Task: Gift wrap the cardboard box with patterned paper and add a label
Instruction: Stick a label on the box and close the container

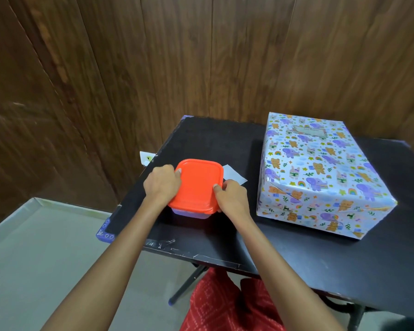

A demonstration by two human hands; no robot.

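Observation:
The wrapped box (320, 177) stands on the right part of the black table (215, 144), covered in white paper with purple elephants and bears. A rectangular label (309, 132) lies on its top, near the far end. To its left sits a clear plastic container with an orange lid (196, 185). My left hand (161, 183) grips the lid's left edge and my right hand (232, 195) grips its right edge, thumbs resting on top.
A white slip of paper (234, 174) lies on the table just behind the container. A wood-panelled wall rises behind the table. The table's near edge (201, 256) is scuffed, with grey floor to the left and my red clothing below.

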